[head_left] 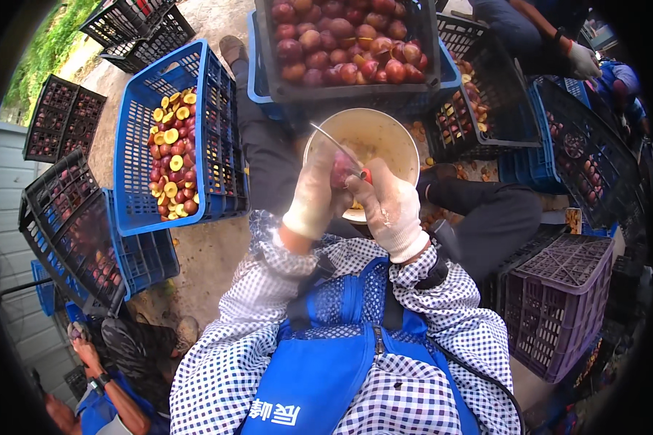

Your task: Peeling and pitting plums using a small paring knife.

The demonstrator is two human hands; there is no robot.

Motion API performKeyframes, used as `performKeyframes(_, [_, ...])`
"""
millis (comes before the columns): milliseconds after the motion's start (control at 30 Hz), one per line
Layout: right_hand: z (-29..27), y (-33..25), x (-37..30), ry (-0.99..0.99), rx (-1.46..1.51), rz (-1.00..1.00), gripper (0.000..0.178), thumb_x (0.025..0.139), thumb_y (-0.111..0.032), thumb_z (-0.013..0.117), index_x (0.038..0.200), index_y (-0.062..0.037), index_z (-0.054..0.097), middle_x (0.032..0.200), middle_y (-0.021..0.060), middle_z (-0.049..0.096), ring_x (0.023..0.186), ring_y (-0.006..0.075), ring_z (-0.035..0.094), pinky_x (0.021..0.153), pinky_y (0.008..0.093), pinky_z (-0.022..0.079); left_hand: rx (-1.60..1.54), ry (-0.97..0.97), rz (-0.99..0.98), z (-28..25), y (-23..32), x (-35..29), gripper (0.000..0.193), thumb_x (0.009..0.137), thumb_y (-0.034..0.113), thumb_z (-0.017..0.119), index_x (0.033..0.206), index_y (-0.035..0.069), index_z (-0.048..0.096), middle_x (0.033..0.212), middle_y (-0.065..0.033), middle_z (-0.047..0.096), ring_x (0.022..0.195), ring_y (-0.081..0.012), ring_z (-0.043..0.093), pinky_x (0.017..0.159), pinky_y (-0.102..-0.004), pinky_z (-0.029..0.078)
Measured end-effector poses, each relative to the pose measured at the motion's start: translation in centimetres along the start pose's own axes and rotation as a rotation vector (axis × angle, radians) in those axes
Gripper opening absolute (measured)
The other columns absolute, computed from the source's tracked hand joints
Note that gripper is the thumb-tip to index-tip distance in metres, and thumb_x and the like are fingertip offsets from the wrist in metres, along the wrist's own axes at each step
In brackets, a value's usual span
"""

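My left hand [313,190], in a white glove, is closed around a dark red plum [342,168]. In my right hand [390,210], also gloved, is a knife with a red handle [367,176]; its blade [335,147] lies across the plum and points up to the left. Both hands are over a cream-coloured bucket [403,138] between my legs, its inside stained and wet. Beyond the bucket, a dark crate [352,93] full of whole plums [341,43] rests on a blue crate [261,87].
To the left, a blue crate [127,181] holds halved plums [173,156]. Dark crates [486,101] with cut fruit stand at the right, beside a purple crate [559,304]. Co-workers sit nearby: one's gloved hand [582,61] at upper right, another's arm [87,355] at lower left.
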State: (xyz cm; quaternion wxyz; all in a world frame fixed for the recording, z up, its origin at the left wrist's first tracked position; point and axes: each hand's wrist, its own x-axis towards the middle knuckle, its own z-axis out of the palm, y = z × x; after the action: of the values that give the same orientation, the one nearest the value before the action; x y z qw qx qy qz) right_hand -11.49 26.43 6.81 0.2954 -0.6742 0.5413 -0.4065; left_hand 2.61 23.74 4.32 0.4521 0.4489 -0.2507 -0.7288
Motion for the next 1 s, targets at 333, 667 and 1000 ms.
performKeyframes(333, [2.2, 3.8, -2.1, -0.103, 0.094, 0.198, 0.027, 0.094, -0.029, 0.065, 0.091, -0.0033, 0.057, 0.077, 0.0152, 0.063, 0.077, 0.0293, 0.065, 0.067, 0.0392, 0.05, 0.184, 0.056, 0.153, -1.7, -4.1, 1.0, 0.033, 0.103, 0.034, 0.048, 0.095, 0.004, 0.061, 0.079, -0.0027, 0.056, 0.068, -0.0108, 0.053, 0.065, -0.0261, 0.045])
performKeyframes(667, [0.6, 1.7, -0.9, -0.172, 0.619, 0.37, 0.021, 0.098, -0.023, 0.058, 0.09, -0.0036, 0.059, 0.07, 0.0061, 0.056, 0.062, 0.0162, 0.053, 0.059, 0.0314, 0.044, -0.538, -0.116, 0.14, -3.1, -0.9, 2.7, 0.048, 0.103, 0.041, 0.044, 0.126, -0.001, 0.049, 0.118, -0.0154, 0.057, 0.105, -0.0307, 0.059, 0.091, -0.0448, 0.049])
performKeyframes(1000, [2.6, 1.6, -0.9, -0.063, 0.042, 0.18, 0.023, 0.094, -0.024, 0.066, 0.092, -0.0034, 0.056, 0.072, 0.0214, 0.064, 0.068, 0.0392, 0.065, 0.058, 0.0451, 0.048, -0.499, -0.22, 0.233, -1.6, -0.8, 1.9, 0.049, 0.103, 0.038, 0.041, 0.13, -0.003, 0.048, 0.122, -0.0159, 0.056, 0.125, -0.0368, 0.053, 0.111, -0.0525, 0.038])
